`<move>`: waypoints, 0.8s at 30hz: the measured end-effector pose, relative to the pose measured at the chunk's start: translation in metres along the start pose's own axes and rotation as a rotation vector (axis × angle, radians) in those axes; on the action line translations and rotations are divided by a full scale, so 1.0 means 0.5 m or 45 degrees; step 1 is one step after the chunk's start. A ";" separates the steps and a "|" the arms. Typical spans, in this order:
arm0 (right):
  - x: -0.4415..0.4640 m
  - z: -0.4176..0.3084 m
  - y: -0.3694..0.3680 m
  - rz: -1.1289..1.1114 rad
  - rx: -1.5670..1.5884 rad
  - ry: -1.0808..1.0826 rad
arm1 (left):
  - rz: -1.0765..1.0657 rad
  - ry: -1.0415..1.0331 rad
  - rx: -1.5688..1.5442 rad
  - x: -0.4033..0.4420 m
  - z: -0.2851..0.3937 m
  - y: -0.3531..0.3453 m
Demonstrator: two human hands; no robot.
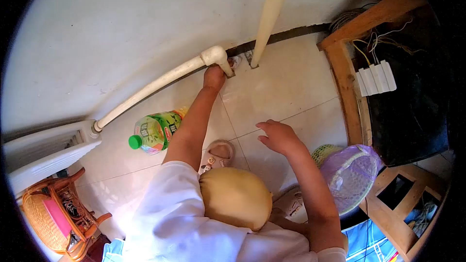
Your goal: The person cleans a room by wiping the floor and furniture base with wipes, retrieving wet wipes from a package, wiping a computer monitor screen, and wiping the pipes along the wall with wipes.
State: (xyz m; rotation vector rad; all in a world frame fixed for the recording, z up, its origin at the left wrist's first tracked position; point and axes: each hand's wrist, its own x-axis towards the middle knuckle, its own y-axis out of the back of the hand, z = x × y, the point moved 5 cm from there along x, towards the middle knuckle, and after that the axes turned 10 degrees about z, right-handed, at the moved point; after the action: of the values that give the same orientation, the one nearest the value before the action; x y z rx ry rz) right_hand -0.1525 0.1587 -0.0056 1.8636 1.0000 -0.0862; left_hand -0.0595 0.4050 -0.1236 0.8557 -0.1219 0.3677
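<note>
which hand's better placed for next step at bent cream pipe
Left, probably: the left hand is beside the bent cream plastic pipe, while the right hand hovers farther off, over pale tiles

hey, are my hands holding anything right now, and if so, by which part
The right hand visibly holds nothing. The left hand is down by the bent pipe, its fingers mostly hidden, so whether it grips anything can't be told.

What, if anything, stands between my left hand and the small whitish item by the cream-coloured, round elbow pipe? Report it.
The elbow pipe does: its downturned end comes between your left hand and the small whitish item. Your fingertips are hidden, so I cannot tell whether they already reach around it.
</note>
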 end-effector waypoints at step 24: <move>-0.020 0.084 0.030 0.269 0.248 -0.067 | -0.011 -0.390 0.781 -0.028 0.156 -0.140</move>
State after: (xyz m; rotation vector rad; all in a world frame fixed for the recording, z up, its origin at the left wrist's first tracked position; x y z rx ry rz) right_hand -0.1344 0.1173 -0.0119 2.1235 0.7763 -0.1090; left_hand -0.0436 0.3006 -0.1262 1.5174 -0.2980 0.2636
